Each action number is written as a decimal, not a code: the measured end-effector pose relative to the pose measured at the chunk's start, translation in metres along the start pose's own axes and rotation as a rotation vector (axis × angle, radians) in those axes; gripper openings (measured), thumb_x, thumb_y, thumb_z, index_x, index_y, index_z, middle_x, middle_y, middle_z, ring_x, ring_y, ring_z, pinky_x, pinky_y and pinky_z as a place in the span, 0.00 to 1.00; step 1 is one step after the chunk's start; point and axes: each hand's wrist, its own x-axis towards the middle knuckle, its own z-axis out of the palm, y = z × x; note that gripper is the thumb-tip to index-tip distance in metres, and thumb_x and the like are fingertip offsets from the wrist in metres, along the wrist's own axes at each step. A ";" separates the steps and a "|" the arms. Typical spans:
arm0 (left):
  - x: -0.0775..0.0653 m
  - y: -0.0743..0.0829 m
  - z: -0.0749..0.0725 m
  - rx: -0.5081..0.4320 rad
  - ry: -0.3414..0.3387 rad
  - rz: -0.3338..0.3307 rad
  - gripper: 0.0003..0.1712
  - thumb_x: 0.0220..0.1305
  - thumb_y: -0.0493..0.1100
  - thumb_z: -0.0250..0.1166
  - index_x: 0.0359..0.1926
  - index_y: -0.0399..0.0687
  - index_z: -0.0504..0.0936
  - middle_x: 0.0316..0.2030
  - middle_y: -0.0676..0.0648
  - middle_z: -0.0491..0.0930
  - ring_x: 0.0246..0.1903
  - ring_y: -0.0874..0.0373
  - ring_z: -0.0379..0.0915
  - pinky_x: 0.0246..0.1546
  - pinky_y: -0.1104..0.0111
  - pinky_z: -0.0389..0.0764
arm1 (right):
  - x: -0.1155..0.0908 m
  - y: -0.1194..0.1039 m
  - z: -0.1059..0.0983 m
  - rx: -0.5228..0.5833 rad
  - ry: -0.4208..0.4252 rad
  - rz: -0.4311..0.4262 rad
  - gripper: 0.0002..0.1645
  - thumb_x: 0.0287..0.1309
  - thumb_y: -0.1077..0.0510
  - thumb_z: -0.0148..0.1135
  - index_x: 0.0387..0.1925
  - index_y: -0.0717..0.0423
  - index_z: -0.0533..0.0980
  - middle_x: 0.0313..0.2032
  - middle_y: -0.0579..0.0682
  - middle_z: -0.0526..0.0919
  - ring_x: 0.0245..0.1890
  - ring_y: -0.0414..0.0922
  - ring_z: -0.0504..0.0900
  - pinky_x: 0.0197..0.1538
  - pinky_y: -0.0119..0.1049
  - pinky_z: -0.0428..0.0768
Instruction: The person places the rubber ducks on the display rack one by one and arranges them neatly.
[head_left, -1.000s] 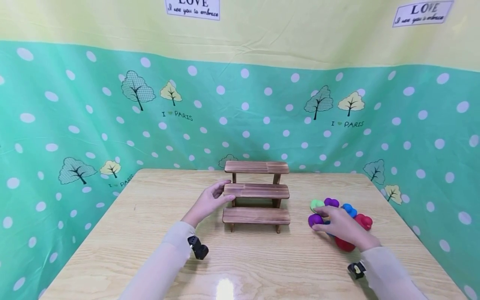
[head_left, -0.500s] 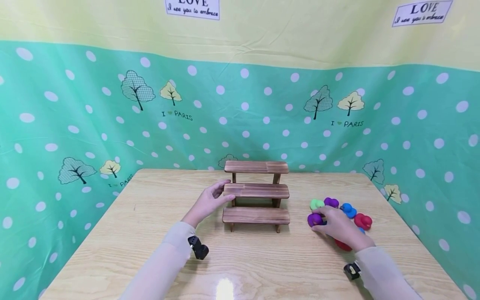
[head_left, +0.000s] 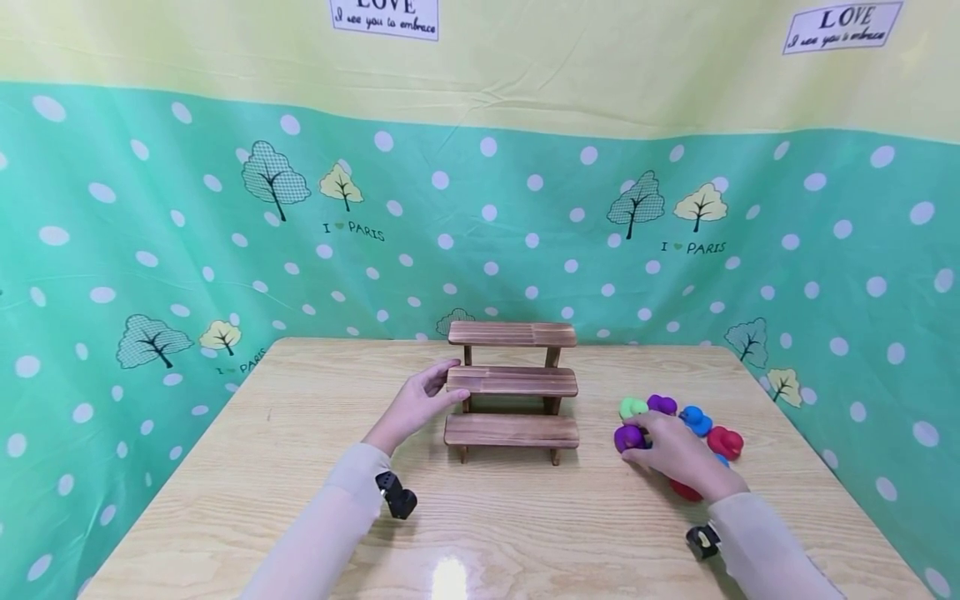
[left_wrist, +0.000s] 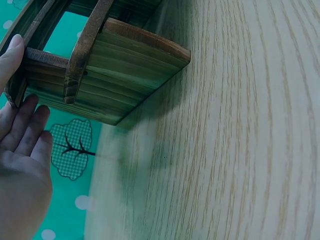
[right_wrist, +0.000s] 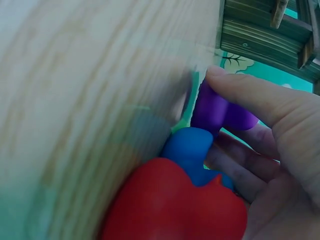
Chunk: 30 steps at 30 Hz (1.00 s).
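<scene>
Across the counter (head_left: 510,517), the left grip (head_left: 417,403) clasps the stand (head_left: 525,382); lower right, the right grip (head_left: 681,454) pinches a purple duck (right_wrist: 210,110), whose tight crowding could topple the blue duck (right_wrist: 186,150).

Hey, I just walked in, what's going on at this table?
Someone's left hand holds a three-tier wooden stand by the left end of its middle board. Their right hand has its fingers around a small purple toy, to the right of the stand. More colored toys sit close by on the table. I can't tell whether the held toy is off the table.
</scene>
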 end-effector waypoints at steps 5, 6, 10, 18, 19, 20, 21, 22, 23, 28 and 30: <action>0.001 -0.001 0.000 0.005 0.003 0.001 0.38 0.66 0.41 0.69 0.73 0.36 0.65 0.72 0.31 0.59 0.70 0.36 0.56 0.71 0.50 0.59 | 0.002 -0.002 -0.004 0.007 0.005 0.007 0.38 0.50 0.53 0.80 0.60 0.65 0.77 0.47 0.57 0.84 0.41 0.50 0.82 0.45 0.49 0.86; 0.001 -0.001 0.000 0.006 0.003 0.000 0.38 0.66 0.41 0.69 0.73 0.36 0.65 0.71 0.31 0.59 0.70 0.36 0.56 0.71 0.50 0.59 | 0.002 -0.002 -0.006 0.010 0.007 0.002 0.38 0.50 0.53 0.79 0.60 0.65 0.77 0.47 0.58 0.84 0.41 0.50 0.82 0.45 0.48 0.86; 0.002 -0.002 0.000 -0.001 -0.003 -0.006 0.39 0.66 0.42 0.69 0.73 0.37 0.64 0.71 0.31 0.60 0.70 0.37 0.58 0.70 0.50 0.60 | 0.002 -0.004 -0.012 0.020 0.027 -0.026 0.37 0.51 0.53 0.79 0.59 0.65 0.77 0.46 0.57 0.84 0.42 0.52 0.83 0.45 0.51 0.86; 0.014 -0.028 0.000 -0.013 0.007 -0.006 0.39 0.66 0.42 0.69 0.74 0.38 0.64 0.72 0.33 0.59 0.70 0.38 0.57 0.71 0.50 0.60 | 0.003 -0.010 -0.022 0.038 0.137 -0.129 0.32 0.54 0.56 0.77 0.57 0.67 0.77 0.49 0.61 0.82 0.45 0.57 0.83 0.47 0.52 0.86; 0.016 -0.032 0.000 -0.016 0.010 -0.006 0.40 0.66 0.43 0.70 0.74 0.39 0.64 0.72 0.33 0.59 0.70 0.39 0.57 0.71 0.51 0.60 | 0.003 -0.010 -0.023 0.043 0.148 -0.137 0.32 0.54 0.56 0.77 0.58 0.66 0.77 0.50 0.61 0.81 0.46 0.57 0.83 0.47 0.53 0.85; 0.017 -0.035 0.000 -0.019 0.012 -0.003 0.40 0.66 0.44 0.70 0.74 0.40 0.64 0.72 0.34 0.59 0.71 0.39 0.57 0.71 0.51 0.60 | 0.003 -0.011 -0.024 0.047 0.157 -0.146 0.32 0.54 0.57 0.76 0.58 0.66 0.77 0.50 0.62 0.81 0.46 0.58 0.83 0.48 0.54 0.85; 0.018 -0.036 0.000 -0.022 0.015 -0.001 0.40 0.65 0.44 0.70 0.74 0.41 0.64 0.72 0.35 0.60 0.71 0.40 0.57 0.71 0.51 0.60 | 0.004 -0.012 -0.025 0.052 0.164 -0.153 0.32 0.55 0.57 0.76 0.59 0.66 0.77 0.50 0.62 0.81 0.46 0.58 0.82 0.48 0.54 0.85; 0.018 -0.037 0.000 -0.024 0.017 0.002 0.40 0.65 0.45 0.71 0.74 0.42 0.65 0.72 0.35 0.60 0.70 0.40 0.58 0.71 0.51 0.60 | 0.004 -0.013 -0.025 0.054 0.173 -0.153 0.32 0.55 0.57 0.76 0.59 0.66 0.76 0.50 0.62 0.80 0.47 0.58 0.82 0.48 0.54 0.85; 0.018 -0.038 0.000 -0.025 0.018 0.005 0.40 0.65 0.46 0.71 0.73 0.43 0.65 0.72 0.35 0.61 0.70 0.40 0.58 0.71 0.52 0.61 | 0.005 -0.014 -0.026 0.054 0.180 -0.154 0.33 0.55 0.56 0.76 0.59 0.65 0.76 0.51 0.61 0.80 0.47 0.57 0.82 0.48 0.54 0.85; 0.018 -0.040 0.000 -0.023 0.024 0.016 0.41 0.63 0.49 0.73 0.73 0.45 0.67 0.71 0.37 0.63 0.70 0.42 0.60 0.70 0.53 0.63 | 0.008 -0.019 -0.029 0.074 0.231 -0.189 0.31 0.55 0.56 0.75 0.59 0.64 0.77 0.50 0.59 0.81 0.45 0.54 0.81 0.44 0.49 0.85; 0.018 -0.040 0.000 -0.021 0.025 0.020 0.41 0.62 0.50 0.73 0.73 0.44 0.68 0.71 0.37 0.64 0.69 0.43 0.61 0.69 0.54 0.63 | 0.009 -0.021 -0.031 0.087 0.249 -0.208 0.30 0.55 0.57 0.75 0.58 0.64 0.77 0.50 0.59 0.81 0.45 0.54 0.81 0.43 0.48 0.84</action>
